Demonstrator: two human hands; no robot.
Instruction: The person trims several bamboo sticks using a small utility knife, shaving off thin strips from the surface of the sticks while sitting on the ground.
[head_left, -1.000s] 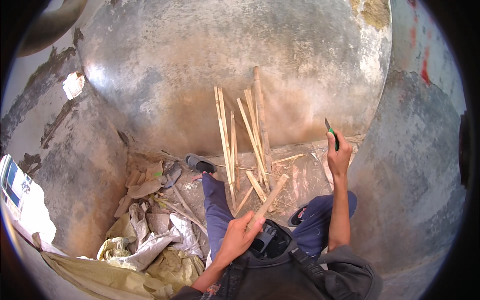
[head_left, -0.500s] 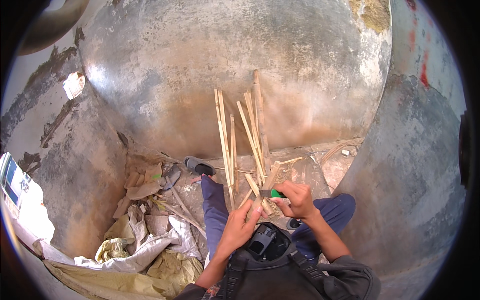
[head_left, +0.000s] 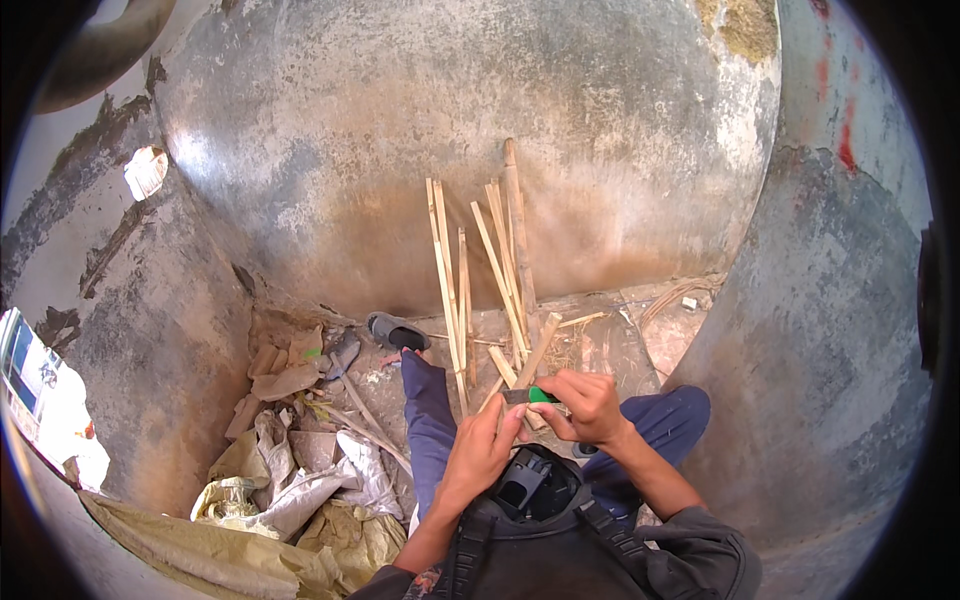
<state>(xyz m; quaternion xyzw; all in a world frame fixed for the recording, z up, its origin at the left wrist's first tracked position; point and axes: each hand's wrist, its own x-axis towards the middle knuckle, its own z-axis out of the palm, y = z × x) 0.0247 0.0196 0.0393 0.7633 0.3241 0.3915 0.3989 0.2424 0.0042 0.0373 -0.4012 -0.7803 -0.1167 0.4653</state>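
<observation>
Left hand point(head_left: 480, 448): fingers gripping pale, flat bamboo strip point(head_left: 541, 347), end toward 1 o'clock, likely bracing it | right hand point(head_left: 588, 408): fingers closed round green-handled, dark-bladed knife point(head_left: 540, 395), pointing toward 9 o'clock

We pinch the near end of a short wooden piece point(head_left: 540, 348) in our left hand point(head_left: 478, 448); our right hand point(head_left: 588, 408) grips a green-handled knife point(head_left: 541, 395), its blade across the piece. Before us pale strips point(head_left: 443, 265) lean against a stained wall point(head_left: 380, 130), beside a rounder pole point(head_left: 516, 210); to our left lie crumpled sacks point(head_left: 345, 535).
</observation>
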